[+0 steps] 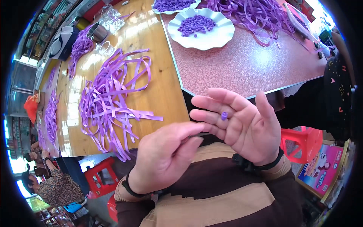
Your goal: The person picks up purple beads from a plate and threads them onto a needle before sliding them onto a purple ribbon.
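My right hand (242, 125) is turned palm up over my lap, its fingers stretched out. A small purple bead (224, 115) lies loose on those fingers. My left hand (166, 157) shows its back, the fingers reaching toward the right hand's little finger and the thumb apart from them. Nothing shows in the left hand, though its fingertips are partly hidden. Beyond it, a loose heap of purple ribbons (109, 94) is spread on the wooden table (162, 75). A white scalloped plate (223, 36) with many purple beads (194, 25) stands on the pink speckled table (227, 72).
More purple ribbons (253, 15) and a second plate (181, 10) lie farther back. A metal cup (97, 32) stands on the wooden table. Red stools (302, 142) (100, 178) flank me. One person (58, 185) sits at far left; another in dark clothes (321, 102) is at right.
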Demonstrator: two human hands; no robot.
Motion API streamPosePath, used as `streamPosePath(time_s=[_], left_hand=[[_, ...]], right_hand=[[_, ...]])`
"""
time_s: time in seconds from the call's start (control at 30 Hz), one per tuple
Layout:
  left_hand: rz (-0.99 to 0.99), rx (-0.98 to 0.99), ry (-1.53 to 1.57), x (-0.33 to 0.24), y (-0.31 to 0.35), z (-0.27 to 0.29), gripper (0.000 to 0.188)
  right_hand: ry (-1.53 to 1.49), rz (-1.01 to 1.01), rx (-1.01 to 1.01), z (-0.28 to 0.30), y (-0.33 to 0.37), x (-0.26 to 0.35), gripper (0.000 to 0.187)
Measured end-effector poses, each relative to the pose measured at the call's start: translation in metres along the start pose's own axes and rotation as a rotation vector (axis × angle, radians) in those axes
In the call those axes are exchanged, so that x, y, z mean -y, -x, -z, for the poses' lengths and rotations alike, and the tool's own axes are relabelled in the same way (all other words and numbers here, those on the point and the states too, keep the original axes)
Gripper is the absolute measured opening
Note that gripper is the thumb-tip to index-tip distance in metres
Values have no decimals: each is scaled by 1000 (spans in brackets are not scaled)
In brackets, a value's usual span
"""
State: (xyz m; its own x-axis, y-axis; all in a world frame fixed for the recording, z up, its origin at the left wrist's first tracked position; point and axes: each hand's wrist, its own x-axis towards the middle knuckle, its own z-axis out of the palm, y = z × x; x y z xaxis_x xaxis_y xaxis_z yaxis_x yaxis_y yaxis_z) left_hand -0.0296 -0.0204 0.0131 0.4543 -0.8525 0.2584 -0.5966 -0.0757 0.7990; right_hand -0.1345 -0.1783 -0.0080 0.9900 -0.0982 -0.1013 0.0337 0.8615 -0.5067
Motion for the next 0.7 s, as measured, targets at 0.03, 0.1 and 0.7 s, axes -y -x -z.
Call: streamPosePath(time_s=[0.03,0.1,0.7], left_hand=[[-20,0,-5,-2,-7,-5,24],[-74,-15,-22,-2,-14,-19,26],[-93,-100,29,9,-16,-57,18]], right_hand=[[-25,13,0,-2,1,-1,72],[-27,18,-4,0,7,-3,73],[184,26,-62,31,29,-1,46]])
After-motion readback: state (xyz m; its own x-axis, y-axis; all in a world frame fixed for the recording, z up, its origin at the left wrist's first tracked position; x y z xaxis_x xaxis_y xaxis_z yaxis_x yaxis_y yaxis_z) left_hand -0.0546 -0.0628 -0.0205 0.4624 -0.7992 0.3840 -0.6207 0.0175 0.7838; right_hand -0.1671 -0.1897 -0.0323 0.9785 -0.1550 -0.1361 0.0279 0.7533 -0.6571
